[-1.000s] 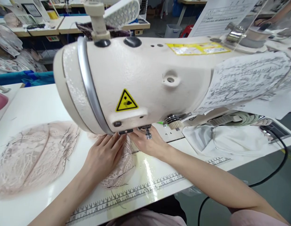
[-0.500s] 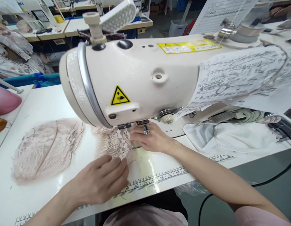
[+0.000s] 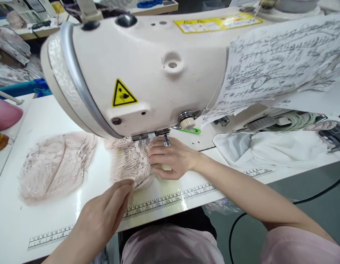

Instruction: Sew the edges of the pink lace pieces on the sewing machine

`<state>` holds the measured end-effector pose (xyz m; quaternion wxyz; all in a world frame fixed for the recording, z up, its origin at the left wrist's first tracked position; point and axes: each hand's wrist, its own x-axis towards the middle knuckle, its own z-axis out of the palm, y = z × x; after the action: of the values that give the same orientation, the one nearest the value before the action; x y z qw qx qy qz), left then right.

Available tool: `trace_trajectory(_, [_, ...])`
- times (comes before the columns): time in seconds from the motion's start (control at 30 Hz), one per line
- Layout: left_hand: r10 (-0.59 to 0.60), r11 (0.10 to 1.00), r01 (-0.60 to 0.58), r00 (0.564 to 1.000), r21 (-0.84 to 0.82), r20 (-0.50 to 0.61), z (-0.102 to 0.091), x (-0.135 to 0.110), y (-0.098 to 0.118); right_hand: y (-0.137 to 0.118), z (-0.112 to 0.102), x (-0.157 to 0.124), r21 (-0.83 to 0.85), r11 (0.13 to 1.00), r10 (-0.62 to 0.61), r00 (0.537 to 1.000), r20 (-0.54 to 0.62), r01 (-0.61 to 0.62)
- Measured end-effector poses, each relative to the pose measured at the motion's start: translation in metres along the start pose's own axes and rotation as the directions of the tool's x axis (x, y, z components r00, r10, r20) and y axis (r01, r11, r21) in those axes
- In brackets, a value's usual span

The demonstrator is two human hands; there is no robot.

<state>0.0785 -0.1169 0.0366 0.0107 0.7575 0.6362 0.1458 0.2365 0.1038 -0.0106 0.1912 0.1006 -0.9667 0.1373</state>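
While the lace piece (image 3: 131,163) lies with its far end under the sewing machine's (image 3: 148,66) presser foot (image 3: 148,136), the right hand (image 3: 170,159) presses it flat, fingers extended, and the left hand (image 3: 106,212) meets its near edge, pinching or pressing I cannot tell, seemingly for tautness.

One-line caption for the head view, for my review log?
Left hand and right hand rest on pink lace beneath a sewing machine.

A cream sewing machine head (image 3: 159,73) hides the needle and the far end of the pale pink lace piece (image 3: 130,163) beneath it; the scrawled white paper (image 3: 280,62) draped on it is unreadable.
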Motion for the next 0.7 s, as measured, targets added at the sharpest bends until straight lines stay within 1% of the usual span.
trace_trajectory(0.03, [-0.068,0.997,0.069,0.998,-0.042,0.01,-0.006,0.002,0.001,0.0,0.0,0.0,0.005,1.0,-0.021,1.0,-0.004,0.021])
trace_trajectory(0.1, [-0.147,0.984,0.149,0.989,-0.095,0.028,-0.017,0.008,0.001,-0.002,0.0,0.0,-0.022,0.999,-0.035,0.999,-0.026,0.034])
trace_trajectory(0.17, [-0.177,0.974,0.185,0.982,-0.129,0.071,-0.024,0.014,0.0,-0.004,0.001,0.001,-0.078,0.997,-0.024,0.999,-0.047,0.02])
trace_trajectory(0.23, [-0.158,0.973,0.176,0.98,-0.152,0.122,-0.025,0.02,-0.003,-0.005,0.0,0.001,-0.125,0.992,-0.021,0.998,-0.054,0.014])
trace_trajectory(0.27, [-0.136,0.977,0.156,0.981,-0.148,0.138,-0.023,0.024,-0.004,-0.005,0.0,0.001,-0.138,0.99,-0.027,0.998,-0.056,0.019])
trace_trajectory(0.33, [-0.065,0.992,0.078,0.99,-0.103,0.129,-0.015,0.031,-0.009,-0.005,-0.003,0.001,-0.156,0.987,-0.044,0.997,-0.066,0.033])
trace_trajectory(0.4, [0.032,0.999,-0.031,0.996,-0.02,0.079,-0.005,0.04,-0.014,-0.003,-0.005,0.0,-0.175,0.984,-0.055,0.995,-0.085,0.04])
trace_trajectory(0.5, [0.178,0.98,-0.177,0.984,0.089,-0.003,0.01,0.053,-0.022,-0.001,-0.006,-0.001,-0.203,0.978,-0.062,0.992,-0.106,0.04])
trace_trajectory(0.6, [0.246,0.964,-0.237,0.967,0.12,-0.067,0.017,0.062,-0.027,0.001,-0.005,-0.002,-0.217,0.975,-0.068,0.995,-0.078,0.049])
trace_trajectory(0.7, [0.257,0.962,-0.245,0.961,0.117,-0.101,0.018,0.064,-0.026,0.0,-0.003,-0.001,-0.255,0.967,-0.04,0.998,-0.055,0.025])
